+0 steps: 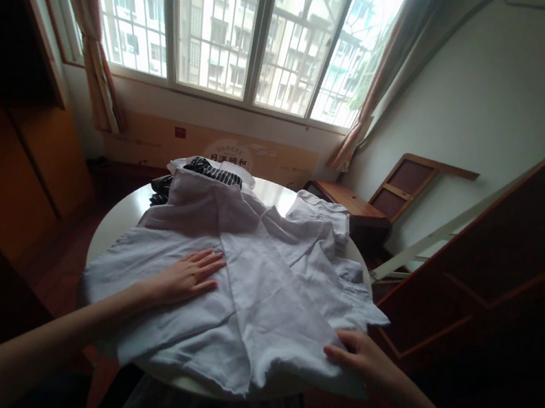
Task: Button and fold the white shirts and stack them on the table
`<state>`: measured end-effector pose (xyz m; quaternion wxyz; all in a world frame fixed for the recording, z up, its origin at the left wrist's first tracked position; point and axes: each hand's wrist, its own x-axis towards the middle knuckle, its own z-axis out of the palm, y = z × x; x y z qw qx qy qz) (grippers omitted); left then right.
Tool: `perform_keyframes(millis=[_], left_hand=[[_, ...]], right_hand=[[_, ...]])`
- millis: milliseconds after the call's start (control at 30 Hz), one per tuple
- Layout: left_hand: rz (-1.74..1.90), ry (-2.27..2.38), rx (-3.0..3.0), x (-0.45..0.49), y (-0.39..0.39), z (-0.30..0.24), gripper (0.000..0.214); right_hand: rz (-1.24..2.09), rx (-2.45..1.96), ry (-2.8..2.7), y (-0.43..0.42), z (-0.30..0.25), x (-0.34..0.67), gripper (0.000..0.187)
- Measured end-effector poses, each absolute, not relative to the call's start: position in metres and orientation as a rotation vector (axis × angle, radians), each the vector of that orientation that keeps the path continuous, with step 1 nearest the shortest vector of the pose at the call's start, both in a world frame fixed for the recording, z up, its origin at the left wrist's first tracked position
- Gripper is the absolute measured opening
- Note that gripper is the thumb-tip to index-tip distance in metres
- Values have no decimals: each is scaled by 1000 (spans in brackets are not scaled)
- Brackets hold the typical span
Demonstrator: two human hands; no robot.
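Note:
A white cloth garment, seemingly a shirt (269,287), lies spread and creased over the round white table (110,222), its lower edge hanging near the front rim. My left hand (190,277) rests flat on the left half of the cloth, fingers stretched out. At the lower right edge of the garment is my right hand (357,354), its thumb and fingers at the fabric; whether the cloth is pinched between them is hard to make out.
Behind the garment sit a black-and-white striped cloth (212,172) and a folded white stack (320,213). A wooden chair (395,190) stands beyond the table at the right. Dark wooden panels (481,267) flank the right side, and a barred window (260,28) lies ahead.

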<state>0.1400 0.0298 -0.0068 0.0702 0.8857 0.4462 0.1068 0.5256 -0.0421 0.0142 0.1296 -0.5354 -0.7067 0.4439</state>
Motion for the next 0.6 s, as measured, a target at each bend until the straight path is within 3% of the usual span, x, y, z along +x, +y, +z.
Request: perform_keyframes(millis=[133,233,333,500,600], left_hand=[[281,1339,2704,132,34,-24,56],[285,1343,2716,132,34,-27,57],[293,1343,2720,132,34,-26,57],[329,1356,2713,133,32,-23,55],[344,1359,2714,134,31,-23,54]], right_hand=[[1247,-1558,-2161,-44,20,532,48],[637,-1732,-2128,-54,22,519,39],[171,-1492,-2138,-72,19,491,33],[184,-1067,-2495,-89,1,447,14],[39,-1022,-2488,-88,-13,440,20]])
